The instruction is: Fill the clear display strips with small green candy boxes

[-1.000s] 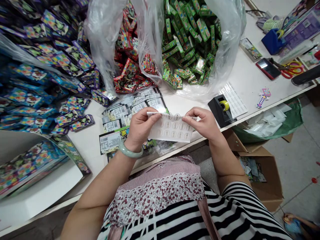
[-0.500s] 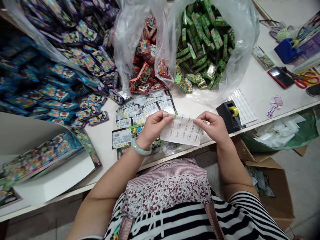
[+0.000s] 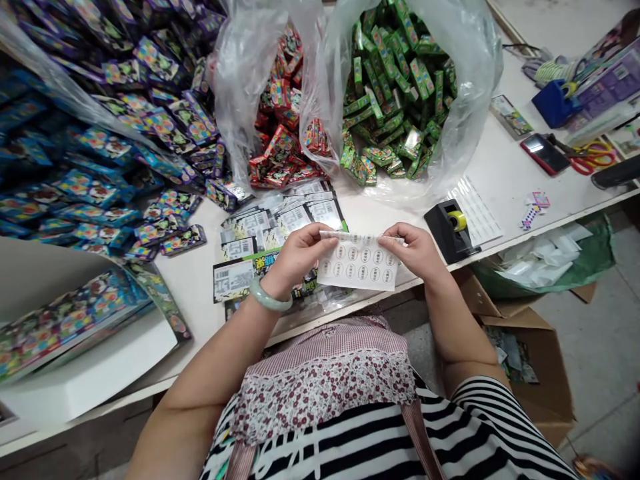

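Note:
A white sheet of round printed stickers (image 3: pixel 357 263) is stretched between my two hands above the table's front edge. My left hand (image 3: pixel 301 253) pinches its upper left corner between thumb and fingers; a pale green bangle is on that wrist. At the upper right corner, my right hand (image 3: pixel 413 250) pinches the sheet the same way. Beneath and behind my left hand lie flat printed packages (image 3: pixel 234 279) with barcode labels. A black tape dispenser (image 3: pixel 450 233) with yellow tape stands to the right of my right hand.
Clear bags hold red boxes (image 3: pixel 280 147) and green boxes (image 3: pixel 395 93). Purple and blue boxes (image 3: pixel 105 180) are heaped at the left, behind an open display carton (image 3: pixel 115 367). A phone (image 3: pixel 545 155), scissors (image 3: pixel 593 159) and a blue dispenser (image 3: pixel 555 103) lie at the right.
The view has shifted, so the table's things appear a little further left. The sticker sheet now faces the camera more squarely, its print easier to see. Both hands keep their hold.

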`<state>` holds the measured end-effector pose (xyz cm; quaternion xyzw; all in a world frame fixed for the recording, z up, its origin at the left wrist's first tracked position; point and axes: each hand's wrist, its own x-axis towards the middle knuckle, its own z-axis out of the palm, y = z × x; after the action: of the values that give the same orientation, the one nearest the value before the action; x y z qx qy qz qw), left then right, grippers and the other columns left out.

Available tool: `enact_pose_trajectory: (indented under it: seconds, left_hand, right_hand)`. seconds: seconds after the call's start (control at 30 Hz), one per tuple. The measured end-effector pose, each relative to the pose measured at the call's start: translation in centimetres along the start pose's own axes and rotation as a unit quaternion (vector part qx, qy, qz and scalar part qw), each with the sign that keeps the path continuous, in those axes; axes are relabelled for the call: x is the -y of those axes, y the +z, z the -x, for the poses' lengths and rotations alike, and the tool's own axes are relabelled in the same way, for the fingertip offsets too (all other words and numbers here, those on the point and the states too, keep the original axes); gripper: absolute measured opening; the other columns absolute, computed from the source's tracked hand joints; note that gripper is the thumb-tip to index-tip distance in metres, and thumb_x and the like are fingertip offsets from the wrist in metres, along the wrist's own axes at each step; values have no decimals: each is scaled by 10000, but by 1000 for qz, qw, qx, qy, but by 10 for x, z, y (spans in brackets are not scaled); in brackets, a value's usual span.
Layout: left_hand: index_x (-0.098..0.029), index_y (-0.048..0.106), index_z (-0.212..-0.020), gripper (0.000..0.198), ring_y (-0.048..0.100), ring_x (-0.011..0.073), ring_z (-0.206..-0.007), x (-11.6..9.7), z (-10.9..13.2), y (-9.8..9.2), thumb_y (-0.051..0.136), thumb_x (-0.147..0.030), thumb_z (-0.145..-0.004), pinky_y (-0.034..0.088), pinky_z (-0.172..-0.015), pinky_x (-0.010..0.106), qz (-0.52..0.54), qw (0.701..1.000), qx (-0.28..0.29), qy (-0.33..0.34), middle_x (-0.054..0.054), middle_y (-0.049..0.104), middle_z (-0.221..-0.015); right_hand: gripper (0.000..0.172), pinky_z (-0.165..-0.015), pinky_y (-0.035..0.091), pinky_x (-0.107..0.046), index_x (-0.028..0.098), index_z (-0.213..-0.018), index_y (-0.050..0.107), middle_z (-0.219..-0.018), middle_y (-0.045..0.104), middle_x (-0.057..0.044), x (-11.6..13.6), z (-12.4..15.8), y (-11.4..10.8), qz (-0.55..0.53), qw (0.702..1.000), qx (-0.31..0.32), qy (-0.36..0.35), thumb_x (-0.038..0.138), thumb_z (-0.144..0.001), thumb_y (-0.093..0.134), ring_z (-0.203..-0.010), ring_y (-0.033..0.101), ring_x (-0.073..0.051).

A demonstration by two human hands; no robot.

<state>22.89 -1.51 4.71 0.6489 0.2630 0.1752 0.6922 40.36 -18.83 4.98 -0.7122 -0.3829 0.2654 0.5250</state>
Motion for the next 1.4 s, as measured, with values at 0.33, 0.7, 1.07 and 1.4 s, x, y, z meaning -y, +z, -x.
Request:
enact_pose_trajectory:
  seconds: [0.33,0.7,1.07,1.4]
  left_hand:
    - [-174,614,-715,331,521,110,-579,32,-19,-18,801,-391,-550,402,-526,214,-12,996,-80,-46,-26,595,-639]
    - [-183,590,-750,259,511,128,-581,50,-36,22,713,-393,-662,386,-539,235,-77,996,-9,-41,-26,572,-647]
    - [-169,596,-1129,349,629,271,-1034,64,-35,71,631,-191,-782,489,-952,460,-247,965,49,75,108,673,-1040]
    - [-196,609,-1122,214,629,214,-1101,20,-7,13,547,-288,-939,512,-996,409,-295,923,-23,245,91,672,-1132]
  right_hand:
    - [357,-1048,426,-516,219,-1139,686,-1315,657,-108,-72,15,-33,345,919,183,-53,220,-783,716,-1273,514,-320]
    - [318,-990,450,-468,240,-1151,659,-1196,709,-85,-38,44,-66,291,945,30,-147,325,-848,698,-1122,608,-278]
    - [366,-1010,460,-476,178,-1195,685,-1261,651,-141,-70,50,-39,401,897,179,-41,199,-830,697,-1160,555,-313]
    - [257,-1013,450,-442,186,-1132,707,-1120,709,-109,-55,-74,-47,346,933,36,-90,300,-931,594,-1084,612,-264]
